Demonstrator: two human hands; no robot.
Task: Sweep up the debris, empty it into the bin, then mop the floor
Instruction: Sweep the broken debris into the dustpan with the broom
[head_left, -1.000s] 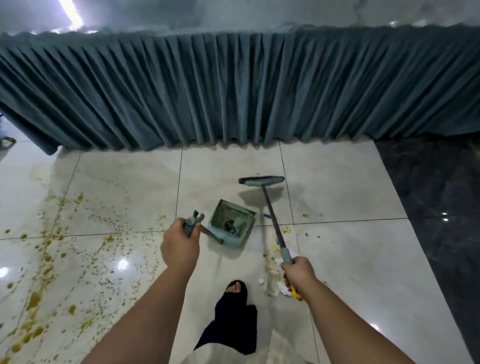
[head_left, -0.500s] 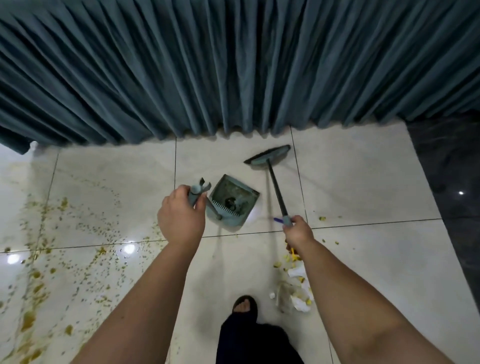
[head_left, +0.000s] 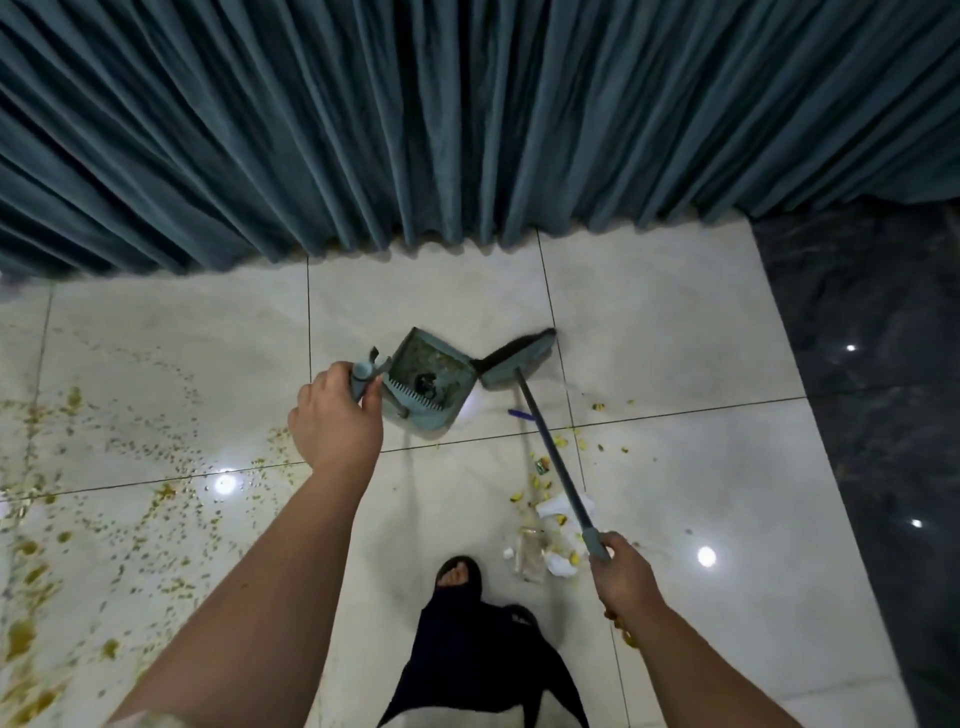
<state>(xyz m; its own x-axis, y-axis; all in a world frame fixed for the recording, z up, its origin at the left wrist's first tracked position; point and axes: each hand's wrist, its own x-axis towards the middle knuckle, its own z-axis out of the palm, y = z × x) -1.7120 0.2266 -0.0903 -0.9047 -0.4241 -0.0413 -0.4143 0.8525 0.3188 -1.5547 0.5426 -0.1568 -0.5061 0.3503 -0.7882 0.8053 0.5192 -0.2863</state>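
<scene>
My left hand (head_left: 335, 423) grips the top of the handle of a teal dustpan (head_left: 431, 382), which stands on the pale tiles with dark bits inside it. My right hand (head_left: 626, 582) holds the grip of a teal broom's handle (head_left: 553, 460). The broom head (head_left: 517, 361) rests against the dustpan's right edge. A heap of debris (head_left: 553, 530) with white paper scraps, yellow crumbs and a clear wrapper lies under the broom handle. A blue pen (head_left: 521, 414) lies near the broom head. Yellow-brown splatter (head_left: 135, 493) covers the tiles to the left.
A pleated teal curtain (head_left: 467, 119) hangs to the floor right behind the dustpan. A dark marble floor strip (head_left: 872, 395) runs along the right. My sandalled foot (head_left: 460, 574) and dark trouser leg stand just left of the debris heap.
The broom head has swung left until it meets the dustpan. My right hand has drawn back and to the right along the handle. The view has tilted further down.
</scene>
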